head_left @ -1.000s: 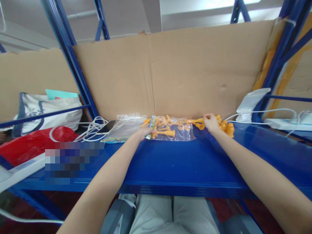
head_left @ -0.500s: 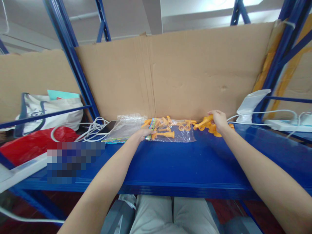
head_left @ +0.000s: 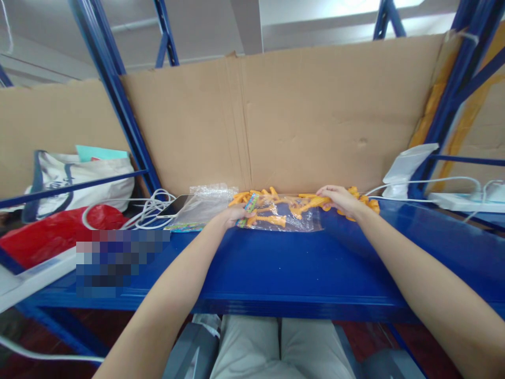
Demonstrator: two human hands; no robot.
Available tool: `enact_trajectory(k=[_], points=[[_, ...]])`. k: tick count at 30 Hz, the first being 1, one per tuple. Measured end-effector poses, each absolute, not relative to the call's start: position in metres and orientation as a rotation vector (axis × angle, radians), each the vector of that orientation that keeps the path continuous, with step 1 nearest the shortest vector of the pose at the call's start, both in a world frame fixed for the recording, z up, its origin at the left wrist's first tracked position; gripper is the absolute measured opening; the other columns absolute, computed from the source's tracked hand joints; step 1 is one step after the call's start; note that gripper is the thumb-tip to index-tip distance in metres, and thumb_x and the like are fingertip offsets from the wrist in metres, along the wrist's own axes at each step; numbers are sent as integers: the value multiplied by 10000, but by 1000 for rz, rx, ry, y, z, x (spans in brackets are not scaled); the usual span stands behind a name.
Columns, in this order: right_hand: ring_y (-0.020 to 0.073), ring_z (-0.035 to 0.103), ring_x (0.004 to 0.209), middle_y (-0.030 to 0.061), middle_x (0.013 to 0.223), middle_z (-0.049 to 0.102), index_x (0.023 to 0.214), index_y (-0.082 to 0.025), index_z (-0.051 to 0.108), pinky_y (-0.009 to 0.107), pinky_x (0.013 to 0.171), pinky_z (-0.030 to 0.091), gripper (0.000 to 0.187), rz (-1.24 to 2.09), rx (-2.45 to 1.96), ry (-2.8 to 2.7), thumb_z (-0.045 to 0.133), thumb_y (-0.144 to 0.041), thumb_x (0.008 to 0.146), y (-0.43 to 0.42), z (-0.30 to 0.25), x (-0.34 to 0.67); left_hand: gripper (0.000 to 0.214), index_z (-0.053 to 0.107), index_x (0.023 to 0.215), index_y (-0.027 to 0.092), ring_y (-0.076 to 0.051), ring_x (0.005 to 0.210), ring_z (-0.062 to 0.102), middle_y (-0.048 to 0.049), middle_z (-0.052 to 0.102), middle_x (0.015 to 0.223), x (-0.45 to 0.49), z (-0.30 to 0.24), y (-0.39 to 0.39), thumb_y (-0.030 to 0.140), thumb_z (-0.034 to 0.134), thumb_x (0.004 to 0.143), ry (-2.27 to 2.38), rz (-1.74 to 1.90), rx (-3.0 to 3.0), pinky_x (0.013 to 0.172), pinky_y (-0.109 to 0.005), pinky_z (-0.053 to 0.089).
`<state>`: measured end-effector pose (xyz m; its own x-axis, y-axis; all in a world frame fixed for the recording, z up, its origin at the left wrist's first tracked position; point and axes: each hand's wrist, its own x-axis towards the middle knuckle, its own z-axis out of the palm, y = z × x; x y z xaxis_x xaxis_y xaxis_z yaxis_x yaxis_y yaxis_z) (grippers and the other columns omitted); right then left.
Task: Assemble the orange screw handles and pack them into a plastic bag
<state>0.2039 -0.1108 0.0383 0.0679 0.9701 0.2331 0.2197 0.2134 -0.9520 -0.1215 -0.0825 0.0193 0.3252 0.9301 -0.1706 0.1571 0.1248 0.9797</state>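
Note:
A clear plastic bag (head_left: 294, 220) with several orange plastic pieces inside lies on the blue shelf (head_left: 276, 263). My left hand (head_left: 233, 215) pinches its left end, by the colourful label. My right hand (head_left: 340, 200) is at the bag's right opening, fingers closed on an orange piece (head_left: 315, 201) that reaches into the bag. A small pile of loose orange pieces (head_left: 365, 201) lies just behind and right of that hand.
A second clear bag (head_left: 201, 206), a phone (head_left: 175, 205) and white cables (head_left: 148, 210) lie left of the bag. A white power strip (head_left: 461, 201) and charger sit at the right. Cardboard (head_left: 300, 116) backs the shelf. A red bag (head_left: 51, 237) and a tote (head_left: 79, 179) are at far left.
My right hand went right to the loose pile, took an orange piece, and came back left to the bag's opening. The left hand kept hold of the bag's left end.

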Motion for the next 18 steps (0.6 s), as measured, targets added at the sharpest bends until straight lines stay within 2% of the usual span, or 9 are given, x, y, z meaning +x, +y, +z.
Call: enact_trajectory(k=[4,9,13,18], points=[[174,637,785,94,868,686,724,-178,628,283,639,584,51,1209,-1223,-1424,622,-128,724,-112,35,205,345,573,957,166,-127,557,628,14,616,674,-120,19,-84,46,723,670,1081,731,1356,614,-267,527],[206,642,1001,119,983,688,799,-172,627,335,844,576,85,1341,-1160,-1353,584,-103,775,-104,31,206,316,583,985,164,-121,597,631,-14,647,710,-117,18,-84,34,680,714,1050,703,1388,664,-279,525],[164,643,1007,135,1028,681,868,-140,629,267,873,553,140,1393,-1171,-1311,516,-82,809,-104,29,198,352,590,1001,148,-130,618,642,-16,658,701,-114,17,-86,37,710,690,1044,649,1392,678,-287,532],[146,665,887,111,968,688,897,-139,642,259,822,563,130,1449,-1234,-1406,569,-109,794,-113,25,194,422,611,1021,144,-125,609,639,-6,672,685,-112,19,-92,87,782,639,1042,597,1380,670,-266,533]])
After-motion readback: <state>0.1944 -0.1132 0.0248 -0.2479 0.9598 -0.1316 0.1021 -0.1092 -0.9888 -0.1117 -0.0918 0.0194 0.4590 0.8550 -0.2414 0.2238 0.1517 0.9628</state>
